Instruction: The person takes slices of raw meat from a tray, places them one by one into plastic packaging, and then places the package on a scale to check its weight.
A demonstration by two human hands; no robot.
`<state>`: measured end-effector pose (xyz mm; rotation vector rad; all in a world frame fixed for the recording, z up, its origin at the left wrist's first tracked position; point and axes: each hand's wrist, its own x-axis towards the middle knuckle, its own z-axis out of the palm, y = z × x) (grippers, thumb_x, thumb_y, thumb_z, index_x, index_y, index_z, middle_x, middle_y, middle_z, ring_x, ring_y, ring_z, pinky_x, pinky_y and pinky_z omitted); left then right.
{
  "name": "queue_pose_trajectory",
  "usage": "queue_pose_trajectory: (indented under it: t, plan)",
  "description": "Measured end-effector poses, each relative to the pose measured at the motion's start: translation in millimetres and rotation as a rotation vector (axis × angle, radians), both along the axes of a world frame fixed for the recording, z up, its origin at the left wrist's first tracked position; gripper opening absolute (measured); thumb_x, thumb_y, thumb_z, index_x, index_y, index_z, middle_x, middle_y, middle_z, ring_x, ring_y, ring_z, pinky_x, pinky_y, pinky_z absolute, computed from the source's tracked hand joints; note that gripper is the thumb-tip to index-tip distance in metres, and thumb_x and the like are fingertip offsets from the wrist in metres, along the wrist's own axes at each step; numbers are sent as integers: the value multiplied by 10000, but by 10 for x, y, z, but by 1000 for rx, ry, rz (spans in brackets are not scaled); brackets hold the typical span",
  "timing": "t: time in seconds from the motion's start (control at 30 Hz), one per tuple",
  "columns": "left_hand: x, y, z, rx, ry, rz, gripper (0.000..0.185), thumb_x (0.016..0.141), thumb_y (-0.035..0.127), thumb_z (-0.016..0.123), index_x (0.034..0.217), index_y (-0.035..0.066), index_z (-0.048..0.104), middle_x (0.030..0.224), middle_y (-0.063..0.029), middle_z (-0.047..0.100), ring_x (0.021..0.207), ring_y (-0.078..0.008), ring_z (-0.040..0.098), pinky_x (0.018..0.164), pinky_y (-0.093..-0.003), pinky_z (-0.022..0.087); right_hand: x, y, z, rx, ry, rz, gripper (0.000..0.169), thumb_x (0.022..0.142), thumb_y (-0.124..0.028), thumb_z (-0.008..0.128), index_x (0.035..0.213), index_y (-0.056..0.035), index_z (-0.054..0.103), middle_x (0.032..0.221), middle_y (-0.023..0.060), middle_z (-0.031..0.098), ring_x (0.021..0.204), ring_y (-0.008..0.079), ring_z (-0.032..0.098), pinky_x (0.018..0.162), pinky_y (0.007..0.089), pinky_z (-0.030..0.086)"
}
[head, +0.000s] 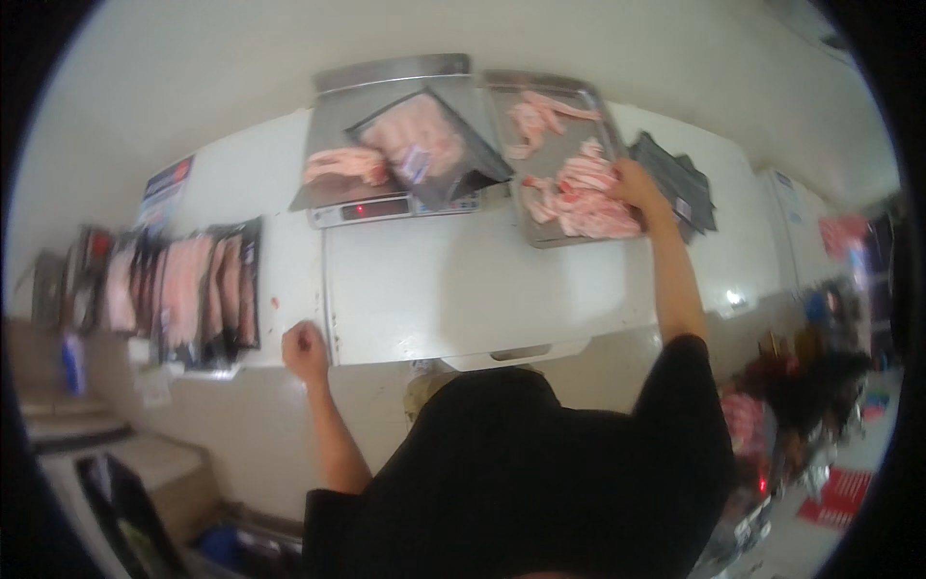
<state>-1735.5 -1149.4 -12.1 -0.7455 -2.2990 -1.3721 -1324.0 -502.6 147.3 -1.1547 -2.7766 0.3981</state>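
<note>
My right hand (635,187) reaches over the right rim of a metal tray (532,210). Its fingers curl onto a pile of raw striped meat (589,206); the fingertips are blurred against it. More pale pieces of meat (539,119) lie at the tray's far end. My left hand (304,351) is curled at the table's front edge, with nothing visible in it. On a digital scale (383,208) with a metal pan, a dark-backed vacuum bag of meat (416,137) lies tilted beside a loose piece of meat (343,166).
Several packed bags of meat (192,289) stand in a row at the left end of the white table (492,282). Flat dark bags (673,177) lie right of the tray. Steps (137,463) are at lower left; blurred goods (803,405) stand at right.
</note>
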Motion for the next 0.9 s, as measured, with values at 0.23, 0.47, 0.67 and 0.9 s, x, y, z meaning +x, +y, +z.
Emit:
queue_pose_trajectory:
  t: [0.23,0.47,0.67,0.9]
  plan:
    - [160,121,48,33,-135,144,103,938,105,754,988,15,759,816,-48,673,729,-139,608,669,-292,504,127,-90,43,-44,142,38,391,755,-188,872,1018,32,685,939,160,705,805,253,680,711,394,541]
    - [184,189,12,100,-281,138,122,981,121,737,1015,4,748,882,-67,720,799,-136,666,737,-290,552,163,91,447,-344,434,37,394,797,-209,862,1083,19,716,846,75,735,731,175,678,694,372,554]
    - [177,63,24,4,-225,177,151,975,155,748,1024,13,747,866,-49,705,755,-126,636,710,-288,533,16,42,435,-74,-384,-240,447,756,-185,840,1162,-27,742,1024,162,773,952,290,751,822,427,581]
    - [106,104,-82,130,-192,177,136,949,152,760,1001,26,759,842,-30,689,718,-125,610,684,-283,513,-1036,149,-218,-18,219,30,467,797,-317,835,1167,-45,751,1057,206,766,973,371,745,849,459,579]
